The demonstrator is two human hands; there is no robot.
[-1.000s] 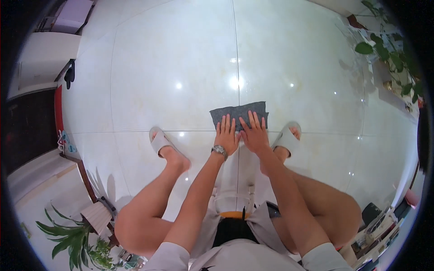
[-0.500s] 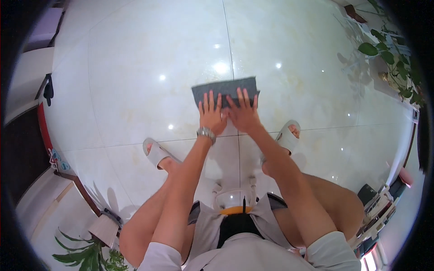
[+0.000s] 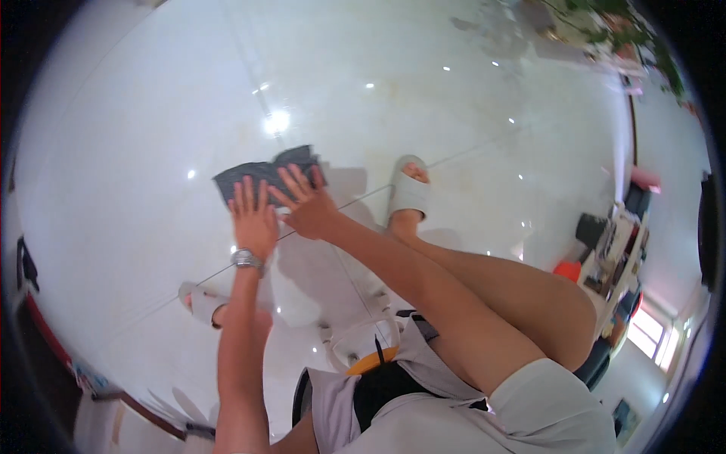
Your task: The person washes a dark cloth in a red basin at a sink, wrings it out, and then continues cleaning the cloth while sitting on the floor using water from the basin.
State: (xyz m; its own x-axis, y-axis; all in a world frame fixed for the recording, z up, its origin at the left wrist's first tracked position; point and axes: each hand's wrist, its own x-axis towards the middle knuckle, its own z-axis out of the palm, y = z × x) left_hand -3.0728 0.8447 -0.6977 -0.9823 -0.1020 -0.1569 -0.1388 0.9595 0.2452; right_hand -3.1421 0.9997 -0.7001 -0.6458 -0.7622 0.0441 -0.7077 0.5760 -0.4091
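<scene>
A dark grey cloth (image 3: 257,171) lies flat on the glossy white tiled floor (image 3: 423,91). My left hand (image 3: 253,216), with a metal watch at the wrist, presses on the cloth's near edge, fingers spread. My right hand (image 3: 306,200) lies beside it on the cloth's right part, fingers also spread, palm down. Both arms reach forward from the lower edge. My feet in pale slippers stand on either side: one slipper (image 3: 408,189) to the right, the other slipper (image 3: 198,301) to the lower left.
A white bucket-like container with an orange rim (image 3: 363,344) stands between my legs. Green plants (image 3: 643,45) sit at the far right top. Dark furniture and small items (image 3: 612,242) stand along the right side.
Both hands have pushed the cloth forward and to the left across the floor. The view has tilted strongly, and my body leans further over.
</scene>
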